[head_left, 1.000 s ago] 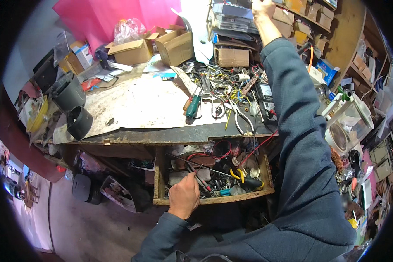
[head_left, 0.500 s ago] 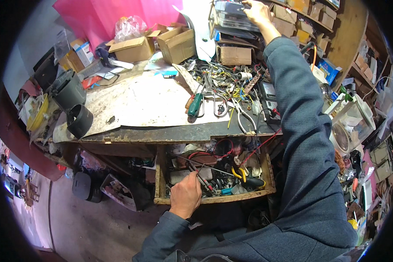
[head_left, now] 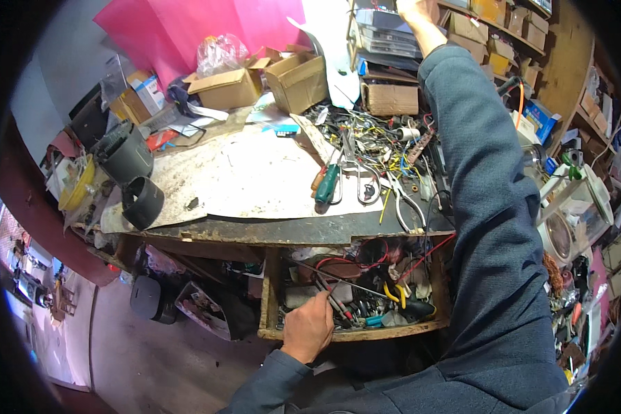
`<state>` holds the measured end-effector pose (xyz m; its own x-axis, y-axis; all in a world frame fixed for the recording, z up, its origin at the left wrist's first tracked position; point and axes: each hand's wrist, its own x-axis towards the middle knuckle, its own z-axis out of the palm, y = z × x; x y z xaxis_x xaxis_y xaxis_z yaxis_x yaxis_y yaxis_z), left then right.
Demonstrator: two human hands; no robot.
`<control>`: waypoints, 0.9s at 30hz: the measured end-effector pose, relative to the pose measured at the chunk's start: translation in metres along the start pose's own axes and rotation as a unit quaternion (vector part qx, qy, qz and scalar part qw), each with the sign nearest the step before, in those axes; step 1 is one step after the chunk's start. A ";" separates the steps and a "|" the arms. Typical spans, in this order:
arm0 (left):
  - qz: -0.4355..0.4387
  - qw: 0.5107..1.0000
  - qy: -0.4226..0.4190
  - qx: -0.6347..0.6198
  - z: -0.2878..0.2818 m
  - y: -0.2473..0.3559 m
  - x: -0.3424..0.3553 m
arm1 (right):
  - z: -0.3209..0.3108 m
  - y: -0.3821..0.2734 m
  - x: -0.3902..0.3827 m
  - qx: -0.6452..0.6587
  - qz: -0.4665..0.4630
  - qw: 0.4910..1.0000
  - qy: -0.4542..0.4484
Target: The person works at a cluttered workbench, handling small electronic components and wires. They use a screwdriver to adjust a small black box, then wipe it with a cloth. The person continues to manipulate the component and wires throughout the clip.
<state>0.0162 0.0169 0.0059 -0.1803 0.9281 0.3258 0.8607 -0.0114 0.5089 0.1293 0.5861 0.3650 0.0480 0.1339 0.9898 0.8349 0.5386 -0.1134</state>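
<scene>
An open wooden drawer [head_left: 270, 290] full of tools, red cables and small parts hangs under the workbench [head_left: 269, 228]. My left hand [head_left: 308, 324] is closed at its front, fingers wrapped round a slender tool among the contents. Yellow-handled pliers [head_left: 393, 293] lie to its right. My right arm reaches far forward; my right hand [head_left: 421, 15] is at the top edge beside stacked plastic cases [head_left: 383, 34], its fingertips out of frame. On the bench, a green-handled screwdriver [head_left: 328, 186] and metal pliers [head_left: 407, 207] lie beside a heap of wires [head_left: 386, 148].
Cardboard boxes [head_left: 290, 83] stand at the back of the bench, dark cylindrical containers [head_left: 125, 159] on the left. Shelves of small boxes [head_left: 504, 27] rise at the right above a crowded pile with a clear appliance [head_left: 573, 203]. A dark bin [head_left: 152, 297] stands below left.
The whole scene sits slightly lower and further right as the camera has moved. My right hand has slipped partly past the top edge. My left hand stays closed at the drawer.
</scene>
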 end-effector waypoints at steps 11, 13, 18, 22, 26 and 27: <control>-0.003 1.000 0.027 -0.006 0.006 0.000 0.002 | -0.004 0.025 -0.017 0.038 -0.079 0.994 -0.058; -0.022 0.999 0.024 0.001 0.006 0.001 0.001 | -0.014 0.014 -0.033 0.102 -0.065 0.990 -0.068; 0.004 0.999 0.034 0.007 0.009 0.001 0.003 | -0.069 0.006 -0.074 0.187 -0.101 0.939 -0.272; 0.007 0.999 0.038 0.012 0.008 0.001 0.001 | -0.080 -0.001 -0.131 0.118 -0.013 0.726 -0.677; -0.006 1.000 0.026 0.002 0.007 0.001 0.001 | -0.093 -0.008 -0.187 0.008 -0.079 0.720 -0.690; -0.009 1.000 0.027 0.002 0.006 0.002 0.001 | -0.094 -0.010 -0.200 -0.015 -0.128 0.730 -0.671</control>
<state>0.0204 0.0197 0.0021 -0.2215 0.9062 0.3601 0.8592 0.0067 0.5116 0.1630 0.4763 0.1758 -0.6759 0.7370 0.0009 0.7345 0.6735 0.0829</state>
